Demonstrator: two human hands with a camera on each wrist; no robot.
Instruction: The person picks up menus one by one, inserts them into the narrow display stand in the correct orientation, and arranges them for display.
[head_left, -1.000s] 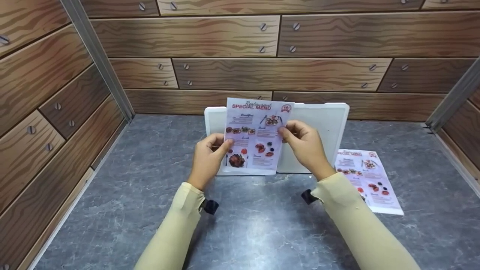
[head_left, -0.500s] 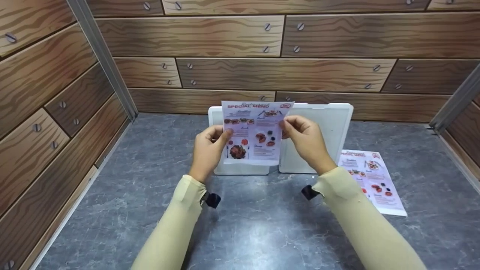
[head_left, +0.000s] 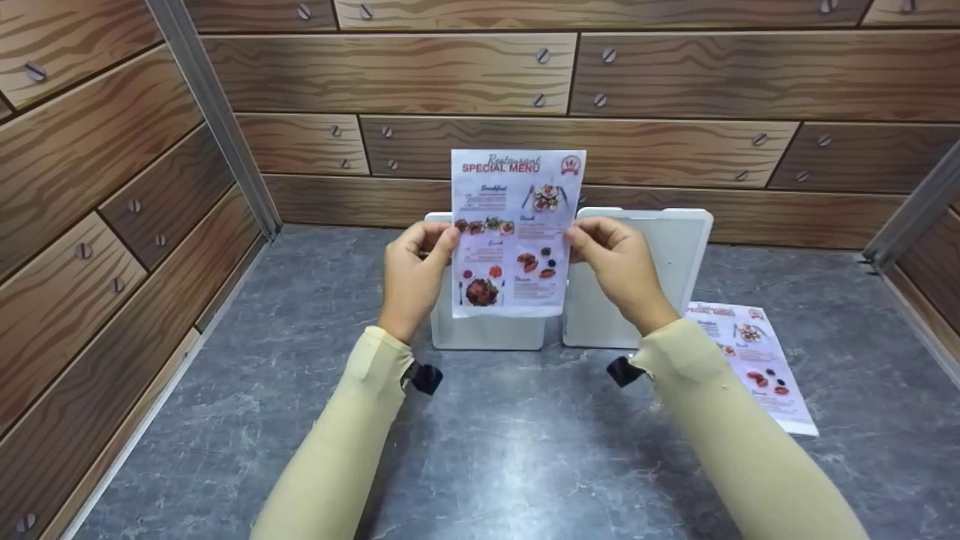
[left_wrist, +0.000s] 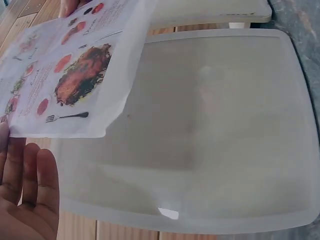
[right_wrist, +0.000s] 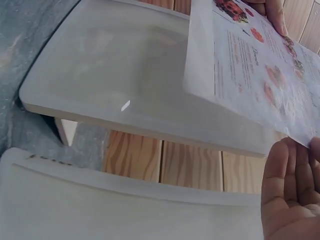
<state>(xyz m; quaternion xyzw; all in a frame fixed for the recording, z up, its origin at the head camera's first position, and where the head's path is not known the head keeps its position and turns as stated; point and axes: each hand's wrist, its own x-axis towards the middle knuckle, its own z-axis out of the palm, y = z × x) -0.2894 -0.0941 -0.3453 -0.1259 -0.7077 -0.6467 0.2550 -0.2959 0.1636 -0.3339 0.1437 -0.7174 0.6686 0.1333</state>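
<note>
Above the grey marbled tabletop (head_left: 517,450), a white rectangular paper menu sheet printed with coloured food pictures (head_left: 517,240) is held upright, its left edge pinched between the thumb and fingers of the left hand (head_left: 420,274), its right edge pinched likewise by the right hand (head_left: 619,274). Its top edge rises higher than two whitish panels with rounded corners: the left panel (head_left: 487,334) shows below the sheet's bottom edge, and the right panel (head_left: 671,244) sits partly behind the right hand. A narrow gap parts the panels. Tabletop stretches between the two cream sleeves (head_left: 330,442), and leftward to the plank-patterned brown wall (head_left: 82,352). A second printed menu sheet (head_left: 776,379) lies flat at the right, its left side covered by the right sleeve, with more tabletop past its right edge.

The held sheet reads "Restaurant" in script over "SPECIAL MENU" in red capitals, beside a round red badge; "Breakfast" heads one section. Part of the same red title shows on the second sheet. Dark marks along the right panel's edge may be lettering, but are too blurred to read.
</note>
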